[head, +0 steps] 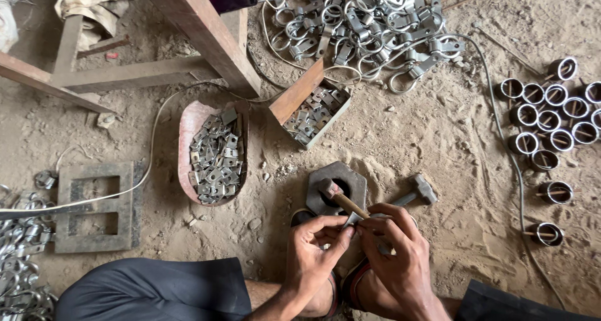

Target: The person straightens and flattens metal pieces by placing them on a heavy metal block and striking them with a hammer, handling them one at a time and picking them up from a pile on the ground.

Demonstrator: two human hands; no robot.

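A: Metal piece point(352, 219) sits pinched between both hands, low centre of view, just in front of the hexagonal block point(336, 186); small, grey, shape hard to make out.

B: Hand state?

A: Left hand point(315, 253) curled, thumb and fingertips closed on the piece; right hand point(394, 251) also closed on it from the other side, fingers bent; a wooden handle point(350, 205) pokes up from between the hands, hammer head point(328, 188) over the block's hole.

B: Anything else close by?

A: Second hammer point(418, 190) lies on the dirt just right of the block; pink tray point(188, 133) of small flat brackets to the left; wooden box point(299, 96) of similar brackets above the block; pile of ring clamps point(366, 27) at top; short metal rings point(544, 117) in rows at right, well apart from the hands.

B: Left side?

A: Grey rectangular frame point(97, 205) flat on the ground; thin white cable point(150, 139) running across it; more clamps point(22, 258) at far left edge; wooden bench legs point(206, 30) top left.
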